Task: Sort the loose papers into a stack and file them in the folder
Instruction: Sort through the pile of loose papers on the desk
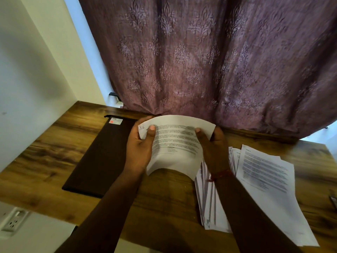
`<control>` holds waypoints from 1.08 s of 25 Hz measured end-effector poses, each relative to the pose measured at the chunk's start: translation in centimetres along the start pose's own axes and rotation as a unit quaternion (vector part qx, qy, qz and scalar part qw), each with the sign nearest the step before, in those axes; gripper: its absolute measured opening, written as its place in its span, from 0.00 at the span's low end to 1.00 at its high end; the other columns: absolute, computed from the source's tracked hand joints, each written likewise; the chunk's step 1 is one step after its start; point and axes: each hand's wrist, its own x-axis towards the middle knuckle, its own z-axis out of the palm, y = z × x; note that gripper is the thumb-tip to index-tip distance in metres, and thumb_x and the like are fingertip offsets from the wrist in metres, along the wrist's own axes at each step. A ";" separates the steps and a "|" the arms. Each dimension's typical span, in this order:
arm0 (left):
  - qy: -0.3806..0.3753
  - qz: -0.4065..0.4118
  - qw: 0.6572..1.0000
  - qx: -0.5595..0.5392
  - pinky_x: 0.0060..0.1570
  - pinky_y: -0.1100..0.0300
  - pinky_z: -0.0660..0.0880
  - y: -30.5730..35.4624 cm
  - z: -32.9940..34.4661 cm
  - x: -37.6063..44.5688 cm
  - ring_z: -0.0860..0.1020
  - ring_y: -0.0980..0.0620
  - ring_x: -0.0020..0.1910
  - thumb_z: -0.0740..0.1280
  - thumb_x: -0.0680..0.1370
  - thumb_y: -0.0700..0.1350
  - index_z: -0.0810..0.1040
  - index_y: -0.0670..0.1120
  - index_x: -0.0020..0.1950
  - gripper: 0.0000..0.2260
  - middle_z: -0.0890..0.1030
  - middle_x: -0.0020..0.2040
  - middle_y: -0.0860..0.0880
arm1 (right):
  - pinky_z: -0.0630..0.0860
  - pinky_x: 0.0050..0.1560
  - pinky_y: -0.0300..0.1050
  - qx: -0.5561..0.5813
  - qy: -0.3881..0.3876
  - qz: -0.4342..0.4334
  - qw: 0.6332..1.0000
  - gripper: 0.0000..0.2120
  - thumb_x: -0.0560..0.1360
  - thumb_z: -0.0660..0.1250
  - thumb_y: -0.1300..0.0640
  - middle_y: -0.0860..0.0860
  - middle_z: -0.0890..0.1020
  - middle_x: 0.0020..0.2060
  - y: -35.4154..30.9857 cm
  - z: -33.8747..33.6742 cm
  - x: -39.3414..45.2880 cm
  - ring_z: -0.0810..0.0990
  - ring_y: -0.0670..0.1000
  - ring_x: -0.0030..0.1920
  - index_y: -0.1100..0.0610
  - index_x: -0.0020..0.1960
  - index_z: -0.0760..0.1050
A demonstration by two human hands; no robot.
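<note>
Here, left hand [139, 148] and right hand [213, 148] gripping sheet [175, 143], thumbs on top

Print on the held sheet [175, 143] is too blurred to read. The fingers of both hands vanish behind it. The right forearm covers part of the loose papers [264, 179]. A small metal object [333, 200] is cut off at the right edge, unidentifiable.

Two bare forearms without sleeves, left hand [139, 148] and right hand [214, 148] ungloved, no rings visible, red thread bracelet [219, 174] tied around the right wrist, short trimmed thumbnails
</note>
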 end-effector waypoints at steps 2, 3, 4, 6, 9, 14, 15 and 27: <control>-0.015 0.044 0.999 0.021 0.56 0.53 0.79 1.2 -0.1 0.7 0.81 0.51 0.57 0.66 0.81 0.47 0.77 0.50 0.63 0.11 0.83 0.57 0.49 | 0.81 0.52 0.42 -0.024 -0.036 -0.062 0.997 0.12 0.76 0.70 0.55 0.46 0.84 0.52 -1.6 -0.5 1.1 0.83 0.46 0.53 0.46 0.58 0.78; -0.024 0.054 0.998 0.026 0.56 0.56 0.79 1.5 0.0 1.0 0.81 0.52 0.57 0.66 0.81 0.46 0.78 0.49 0.62 0.09 0.84 0.56 0.49 | 0.80 0.52 0.40 -0.047 -0.057 -0.086 0.994 0.12 0.77 0.70 0.57 0.43 0.84 0.51 -2.1 -0.6 1.5 0.83 0.45 0.52 0.44 0.57 0.78; -0.029 0.064 0.997 0.030 0.56 0.58 0.78 1.7 0.0 1.2 0.82 0.52 0.56 0.65 0.82 0.45 0.79 0.48 0.60 0.08 0.84 0.55 0.49 | 0.79 0.52 0.39 -0.069 -0.079 -0.104 0.989 0.11 0.77 0.70 0.57 0.40 0.84 0.49 -2.5 -0.6 1.8 0.82 0.44 0.52 0.42 0.55 0.78; -0.027 0.074 0.996 0.040 0.55 0.59 0.77 1.6 0.0 1.6 0.82 0.52 0.55 0.66 0.81 0.43 0.81 0.45 0.56 0.07 0.84 0.53 0.49 | 0.79 0.52 0.39 -0.095 -0.111 -0.131 0.981 0.09 0.77 0.69 0.56 0.39 0.84 0.48 -2.6 -0.8 2.3 0.82 0.43 0.51 0.43 0.52 0.80; -0.026 0.069 0.996 0.043 0.53 0.62 0.77 1.2 -0.1 1.6 0.82 0.53 0.54 0.67 0.80 0.43 0.82 0.46 0.55 0.06 0.85 0.52 0.49 | 0.78 0.52 0.37 -0.096 -0.108 -0.140 0.979 0.08 0.77 0.70 0.58 0.41 0.84 0.47 -2.5 -0.9 2.5 0.82 0.43 0.51 0.46 0.51 0.81; -0.028 0.046 0.998 -0.010 0.54 0.58 0.79 1.0 -0.2 1.9 0.82 0.50 0.55 0.66 0.80 0.45 0.81 0.48 0.56 0.07 0.84 0.53 0.48 | 0.80 0.45 0.38 -0.045 -0.073 -0.100 0.991 0.09 0.74 0.72 0.60 0.42 0.84 0.44 -2.0 -1.0 2.6 0.83 0.44 0.47 0.47 0.49 0.79; -0.032 0.022 0.999 -0.023 0.54 0.56 0.80 0.6 -0.3 1.9 0.82 0.50 0.55 0.67 0.80 0.45 0.80 0.49 0.58 0.08 0.84 0.54 0.48 | 0.81 0.45 0.38 -0.019 -0.060 -0.070 0.996 0.09 0.73 0.73 0.59 0.44 0.84 0.44 -1.5 -1.0 2.5 0.83 0.45 0.47 0.48 0.50 0.79; 0.012 -0.113 0.992 -0.061 0.44 0.63 0.80 -1.7 1.1 0.4 0.84 0.54 0.51 0.67 0.80 0.47 0.81 0.53 0.53 0.05 0.86 0.48 0.55 | 0.81 0.55 0.55 0.063 0.039 0.094 0.993 0.11 0.72 0.75 0.54 0.47 0.85 0.50 3.3 2.5 -1.1 0.84 0.49 0.53 0.47 0.53 0.79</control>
